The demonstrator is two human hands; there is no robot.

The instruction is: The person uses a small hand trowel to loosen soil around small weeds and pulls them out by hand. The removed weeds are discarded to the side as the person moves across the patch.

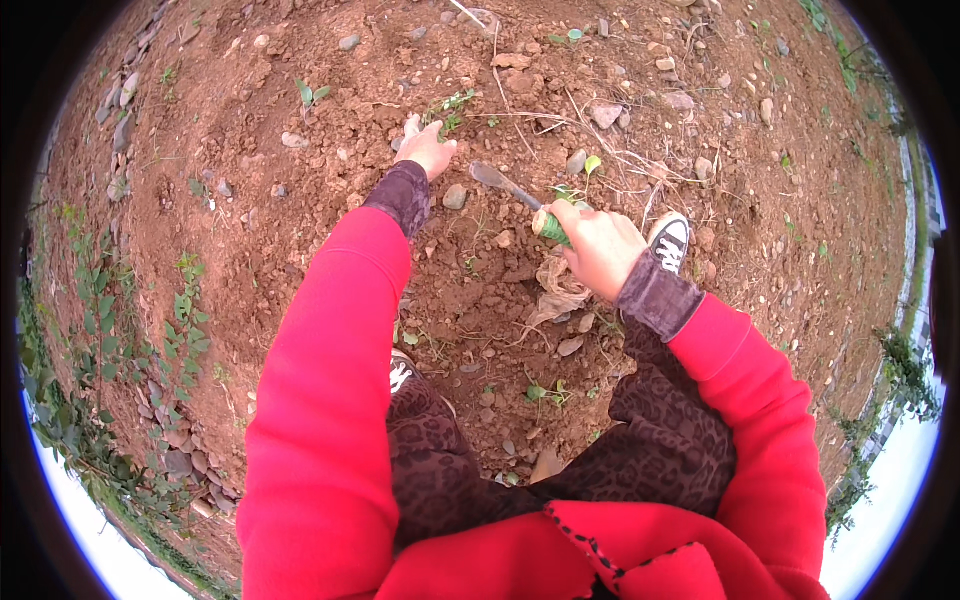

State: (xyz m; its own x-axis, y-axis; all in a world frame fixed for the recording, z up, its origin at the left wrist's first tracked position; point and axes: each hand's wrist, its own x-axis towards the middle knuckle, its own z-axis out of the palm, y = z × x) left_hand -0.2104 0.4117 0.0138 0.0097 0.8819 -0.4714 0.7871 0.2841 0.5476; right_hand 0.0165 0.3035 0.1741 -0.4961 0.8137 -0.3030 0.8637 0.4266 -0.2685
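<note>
My left hand (426, 146) reaches forward to a small leafy weed (451, 109) growing in the reddish soil. Its fingers touch or nearly touch the leaves; whether they grip the plant cannot be told. My right hand (602, 244) is closed around the green-wrapped handle of a hand tool with a narrow metal blade (504, 184). The blade points forward and left, towards my left hand, just above the soil. Beyond the right hand stands a small seedling with a bright leaf (592, 163).
Stones such as a grey one (454, 196), dry stems (622, 157) and a crumpled dry leaf or wrapper (561, 289) lie on the ground. My sneakers (670, 244) are planted on both sides. Leafy plants (184, 322) and a stone heap (180, 463) are at the left.
</note>
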